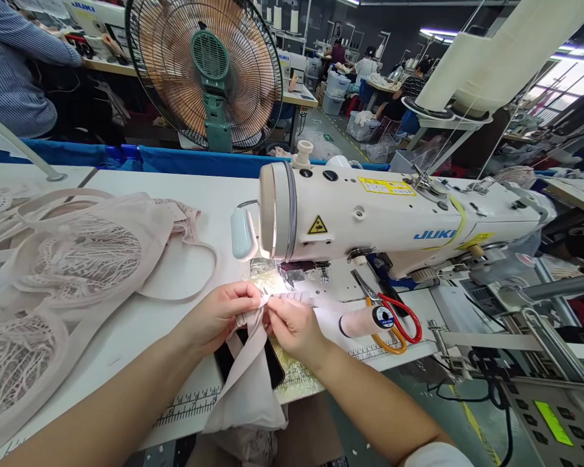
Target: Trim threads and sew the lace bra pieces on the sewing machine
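**Pink strap pinched between both hands, just short of the needle**

Pink fabric hangs off the table's front edge and runs up into both hands. The left hand and right hand meet thumb to thumb, each closed narrowly on the strap end — fingertips touching it from either side, neither nearer than the other. A dark flat object lies under the fabric; what it is cannot be told.

The strap's long axis runs from the near edge away toward the presser foot, which sits just beyond the fingertips and slightly to the right, lit by the machine's lamp. So the pinched end points at the needle area, near but not under it.

Right of the hands lie a thread spool and scissors. To the left — well apart — a pile of lace garments. Farther back stands a fan.
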A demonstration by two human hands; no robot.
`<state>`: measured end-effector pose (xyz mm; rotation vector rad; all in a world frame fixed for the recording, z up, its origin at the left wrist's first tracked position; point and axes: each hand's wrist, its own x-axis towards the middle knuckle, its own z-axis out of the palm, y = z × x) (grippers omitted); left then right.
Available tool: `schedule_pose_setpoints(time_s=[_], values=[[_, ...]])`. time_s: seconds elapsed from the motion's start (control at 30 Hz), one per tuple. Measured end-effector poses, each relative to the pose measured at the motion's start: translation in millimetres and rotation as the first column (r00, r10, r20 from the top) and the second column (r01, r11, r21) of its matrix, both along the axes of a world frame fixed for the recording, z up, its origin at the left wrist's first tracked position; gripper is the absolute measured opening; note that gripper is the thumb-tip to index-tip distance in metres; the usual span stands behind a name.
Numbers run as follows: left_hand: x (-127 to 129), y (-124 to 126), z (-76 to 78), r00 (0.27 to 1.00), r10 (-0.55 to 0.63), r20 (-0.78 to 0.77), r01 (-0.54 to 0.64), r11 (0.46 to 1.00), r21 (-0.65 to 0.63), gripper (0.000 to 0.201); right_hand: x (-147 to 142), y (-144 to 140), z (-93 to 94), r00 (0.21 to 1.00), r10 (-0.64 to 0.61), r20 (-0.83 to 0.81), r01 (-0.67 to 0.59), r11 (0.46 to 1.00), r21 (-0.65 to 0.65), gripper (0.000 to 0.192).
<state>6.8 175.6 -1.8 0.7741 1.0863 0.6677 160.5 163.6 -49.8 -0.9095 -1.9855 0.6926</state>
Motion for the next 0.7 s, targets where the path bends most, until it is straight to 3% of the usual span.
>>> schedule_pose_setpoints(time_s=[0.7], values=[[-4.0, 0.6, -7.1, 0.998, -0.060, 0.014, 0.060, 0.998, -0.009, 0.022, -1.3, -0.7, -0.3, 0.996, -0.002, -0.086, 0.000, 1.000, -0.014, 0.018]])
